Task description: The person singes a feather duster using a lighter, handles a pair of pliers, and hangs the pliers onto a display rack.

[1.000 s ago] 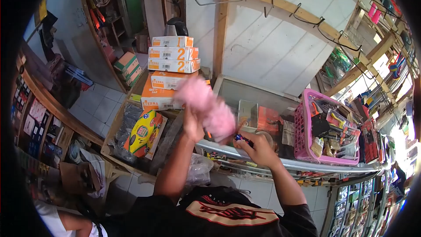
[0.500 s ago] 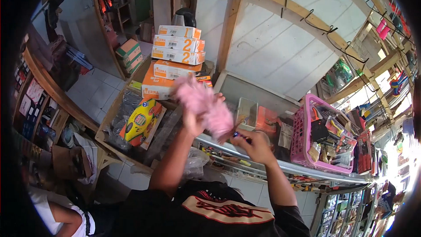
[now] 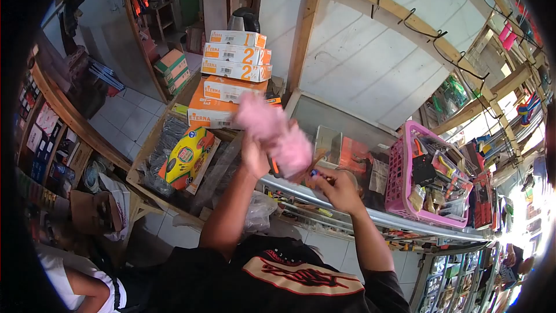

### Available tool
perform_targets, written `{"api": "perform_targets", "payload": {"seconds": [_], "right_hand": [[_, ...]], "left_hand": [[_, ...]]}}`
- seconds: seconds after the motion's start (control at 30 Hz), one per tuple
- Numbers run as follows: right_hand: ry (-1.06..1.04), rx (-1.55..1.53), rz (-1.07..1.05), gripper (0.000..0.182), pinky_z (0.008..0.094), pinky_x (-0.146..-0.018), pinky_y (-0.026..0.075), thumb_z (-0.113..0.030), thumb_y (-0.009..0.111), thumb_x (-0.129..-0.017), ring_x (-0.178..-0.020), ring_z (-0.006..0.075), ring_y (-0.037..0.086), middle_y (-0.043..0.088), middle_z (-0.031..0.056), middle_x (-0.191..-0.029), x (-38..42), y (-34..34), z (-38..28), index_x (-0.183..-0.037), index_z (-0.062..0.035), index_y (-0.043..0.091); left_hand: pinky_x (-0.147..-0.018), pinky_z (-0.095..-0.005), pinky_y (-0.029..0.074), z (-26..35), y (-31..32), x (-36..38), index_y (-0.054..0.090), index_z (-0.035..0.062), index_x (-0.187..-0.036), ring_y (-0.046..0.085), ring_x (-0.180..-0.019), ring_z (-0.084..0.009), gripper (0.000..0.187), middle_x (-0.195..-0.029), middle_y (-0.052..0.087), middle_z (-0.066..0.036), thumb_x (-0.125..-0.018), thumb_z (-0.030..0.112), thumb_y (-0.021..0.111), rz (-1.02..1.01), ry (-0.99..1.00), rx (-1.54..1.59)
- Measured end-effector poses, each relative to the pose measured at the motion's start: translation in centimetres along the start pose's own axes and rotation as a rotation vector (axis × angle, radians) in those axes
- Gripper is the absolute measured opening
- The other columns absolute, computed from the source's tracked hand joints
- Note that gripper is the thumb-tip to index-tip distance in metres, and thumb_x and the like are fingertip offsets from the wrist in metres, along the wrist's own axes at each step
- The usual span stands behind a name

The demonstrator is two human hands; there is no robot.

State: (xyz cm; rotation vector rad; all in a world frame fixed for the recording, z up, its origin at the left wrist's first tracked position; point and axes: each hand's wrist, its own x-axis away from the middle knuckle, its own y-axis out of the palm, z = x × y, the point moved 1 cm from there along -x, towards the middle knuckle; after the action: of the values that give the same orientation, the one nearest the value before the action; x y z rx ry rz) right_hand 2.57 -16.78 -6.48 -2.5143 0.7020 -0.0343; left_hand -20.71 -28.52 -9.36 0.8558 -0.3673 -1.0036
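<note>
A fluffy pink duster (image 3: 266, 122), blurred by motion, lies across my left hand (image 3: 255, 156). My left hand is closed, and an orange-and-black piece of a tool (image 3: 273, 166) sticks out beside its palm. The rest of that tool is hidden by the pink fluff. My right hand (image 3: 340, 190) is closed in a pinch at the duster's lower right end. A small blue end (image 3: 314, 173) shows between its thumb and fingers.
Orange-and-white boxes (image 3: 234, 71) are stacked beyond my left hand, near a yellow glove package (image 3: 188, 156). A glass-topped counter (image 3: 341, 122) runs to the right under a pink basket (image 3: 399, 168) of tools. Another person's arm (image 3: 87, 290) shows at lower left.
The pink duster has shifted slightly right, and the orange-and-black tool piece now shows beside my left palm. My right hand has moved only slightly. The view has tilted a little.
</note>
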Motion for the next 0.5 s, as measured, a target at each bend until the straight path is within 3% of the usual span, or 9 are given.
{"api": "perform_targets", "payload": {"seconds": [0.03, 0.1, 0.13, 0.23, 0.27, 0.37, 0.4, 0.43, 0.5], "right_hand": [[0.007, -0.029, 0.058, 0.024, 0.0273, -0.057, 0.039, -0.022, 0.065, -0.110, -0.064, 0.0031, 0.048, 0.056, -0.0049, -0.072, 0.0, 0.0, -0.3, -0.109, 0.0010, 0.072], [0.002, 0.021, 0.029, 0.024, 0.0273, -0.056, 0.038, -0.022, 0.065, -0.110, -0.063, 0.0030, 0.047, 0.055, -0.0050, -0.072, -0.1, 0.6, 1.1, -0.111, 0.0008, 0.073], [-0.004, 0.044, 0.018, 0.024, 0.0273, -0.056, 0.038, -0.022, 0.065, -0.110, -0.063, 0.0029, 0.046, 0.055, -0.0050, -0.072, -0.2, 0.8, 1.6, -0.112, 0.0007, 0.073], [0.136, -0.076, -0.064, 0.023, 0.0342, -0.071, 0.052, -0.020, 0.064, -0.107, -0.073, 0.0149, 0.066, 0.071, 0.0085, -0.081, -0.1, 0.5, 1.0, -0.110, 0.0023, 0.071], [0.121, -0.027, -0.025, 0.024, 0.0354, -0.071, 0.052, -0.020, 0.065, -0.107, -0.073, 0.0160, 0.066, 0.072, 0.0091, -0.081, -0.1, 0.5, 0.6, -0.110, 0.0026, 0.071], [0.048, 0.039, -0.006, 0.025, 0.0386, -0.071, 0.052, -0.021, 0.065, -0.107, -0.073, 0.0198, 0.066, 0.072, 0.0115, -0.083, 0.1, 0.8, 0.1, -0.111, 0.0035, 0.071], [-0.001, 0.014, -0.056, 0.026, 0.0394, -0.072, 0.053, -0.021, 0.066, -0.106, -0.073, 0.0214, 0.067, 0.072, 0.0127, -0.083, 0.5, 0.7, 0.2, -0.112, 0.0038, 0.071], [-0.048, -0.011, -0.106, 0.027, 0.0402, -0.072, 0.053, -0.021, 0.066, -0.106, -0.073, 0.0230, 0.067, 0.072, 0.0140, -0.084, 0.6, 0.7, -0.2, -0.113, 0.0041, 0.071], [0.008, 0.116, -0.049, 0.029, 0.0402, -0.073, 0.054, -0.021, 0.067, -0.105, -0.074, 0.0254, 0.068, 0.072, 0.0176, -0.086, 0.5, -0.4, -2.4, -0.120, 0.0042, 0.071]], "left_hand": [[-0.107, -0.0427, 0.046, -0.2, -0.5, -0.3, 0.044, 0.0138, -0.163, 0.058, -0.127, -0.0267, 0.090, -0.143, 0.061, -0.007, -0.103, 0.081, 0.037, 0.031, -0.060, 0.045], [-0.108, -0.0430, 0.046, -0.3, -1.2, -0.7, 0.042, 0.0128, -0.164, 0.057, -0.134, -0.0282, 0.090, -0.148, 0.060, -0.007, -0.104, 0.080, 0.039, 0.097, -0.179, 0.134], [-0.108, -0.0435, 0.045, -0.2, -0.5, -0.5, 0.040, 0.0131, -0.165, 0.057, -0.133, -0.0272, 0.089, -0.148, 0.059, -0.006, -0.104, 0.078, 0.040, 0.033, -0.159, 0.172], [-0.106, -0.0437, 0.046, 0.3, -0.2, -0.5, 0.040, 0.0144, -0.164, 0.057, -0.130, -0.0264, 0.088, -0.147, 0.059, -0.006, -0.105, 0.079, 0.039, 0.142, -0.106, 0.165], [-0.108, -0.0439, 0.045, 0.2, -1.1, -0.5, 0.036, 0.0133, -0.167, 0.057, -0.130, -0.0275, 0.091, -0.147, 0.058, -0.006, -0.104, 0.079, 0.041, 0.100, -0.101, 0.164], [-0.115, -0.0488, 0.043, -2.1, -7.8, -3.0, 0.036, 0.0123, -0.168, 0.052, -0.144, -0.0315, 0.092, -0.160, 0.052, -0.011, -0.104, 0.078, 0.043, -0.584, -0.204, 0.652], [-0.120, -0.0536, 0.044, 0.0, -1.5, -0.9, 0.040, 0.0125, -0.165, 0.051, -0.149, -0.0362, 0.096, -0.165, 0.050, -0.020, -0.101, 0.084, 0.040, -0.065, -0.051, 0.089], [-0.123, -0.0601, 0.041, -0.5, -2.6, -1.0, 0.038, 0.0125, -0.166, 0.046, -0.154, -0.0390, 0.095, -0.169, 0.044, -0.023, -0.101, 0.082, 0.041, -0.357, 0.006, 0.161], [-0.121, -0.0601, 0.043, -0.8, -4.4, -1.0, 0.037, 0.0135, -0.166, 0.049, -0.150, -0.0403, 0.095, -0.163, 0.050, -0.022, -0.102, 0.083, 0.040, -0.300, 0.174, -0.166]]}}
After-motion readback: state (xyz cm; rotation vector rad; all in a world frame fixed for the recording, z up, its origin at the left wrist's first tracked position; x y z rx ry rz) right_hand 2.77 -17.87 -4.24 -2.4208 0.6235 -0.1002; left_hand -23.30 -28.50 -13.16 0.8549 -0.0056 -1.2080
